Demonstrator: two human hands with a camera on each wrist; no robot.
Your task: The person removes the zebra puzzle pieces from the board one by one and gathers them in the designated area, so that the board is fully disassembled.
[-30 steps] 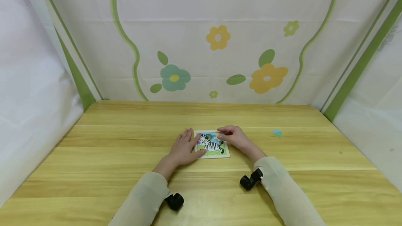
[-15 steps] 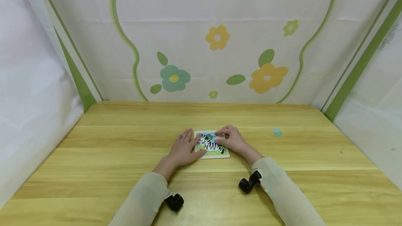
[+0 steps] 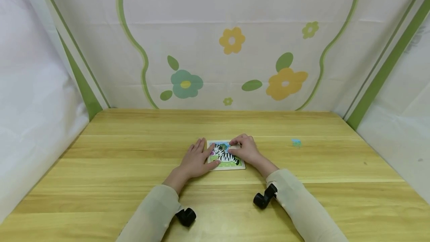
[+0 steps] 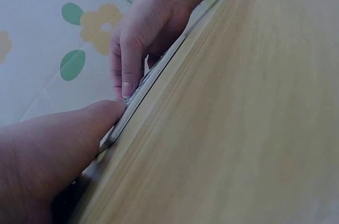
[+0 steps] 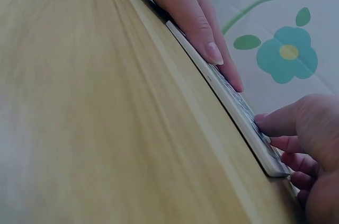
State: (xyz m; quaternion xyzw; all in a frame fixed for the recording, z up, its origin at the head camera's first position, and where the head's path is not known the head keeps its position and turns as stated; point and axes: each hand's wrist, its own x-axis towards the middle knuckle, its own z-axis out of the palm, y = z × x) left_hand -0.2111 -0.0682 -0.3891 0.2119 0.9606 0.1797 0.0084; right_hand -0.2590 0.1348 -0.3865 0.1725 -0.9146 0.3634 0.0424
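Observation:
A small square jigsaw puzzle [image 3: 226,157] with a zebra picture and a pale frame lies flat on the table in the head view. My left hand [image 3: 196,160] rests on its left side, fingers extended, with thumb and index finger lying over the picture. At the upper right corner my right hand [image 3: 248,150] bends thumb and index finger around a puzzle piece, mostly hidden by the fingers, low against the board. From the right wrist view, the right thumb [image 5: 280,121] touches the board's top surface. A loose blue-green puzzle piece [image 3: 296,142] lies farther right.
The wooden table [image 3: 134,130] runs back to a white fabric wall [image 3: 201,6] printed with flowers. More fabric stands at both sides. Black wrist cameras [image 3: 264,196] sit by each sleeve.
My right hand has shifted slightly left over the board, its thumb and index finger moving inward from the upper right corner. My left hand and the loose piece stay put.

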